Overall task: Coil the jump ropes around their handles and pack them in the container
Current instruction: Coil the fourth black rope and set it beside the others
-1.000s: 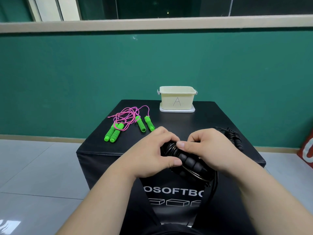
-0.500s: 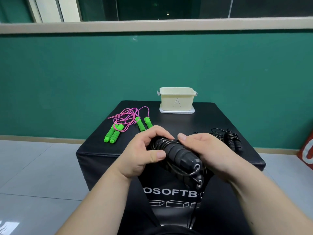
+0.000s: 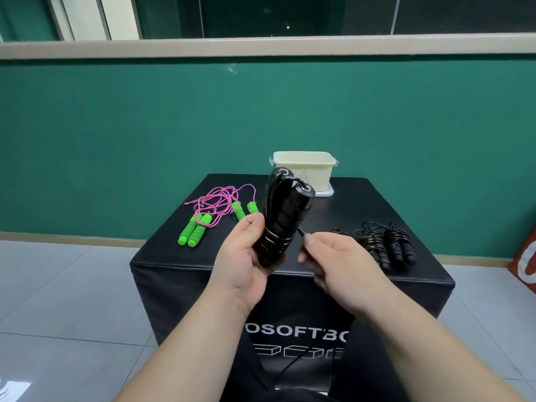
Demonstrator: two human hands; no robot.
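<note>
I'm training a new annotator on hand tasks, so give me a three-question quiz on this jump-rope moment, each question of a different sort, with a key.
1. True or false: coiled black ropes lie on the black box, to the right of the hands.
2. Which hand grips the upright black handles? A) left hand B) right hand C) both
3. Fill in: the right hand pinches the black ___.

Key: 1 true; 2 A; 3 cord.
</note>
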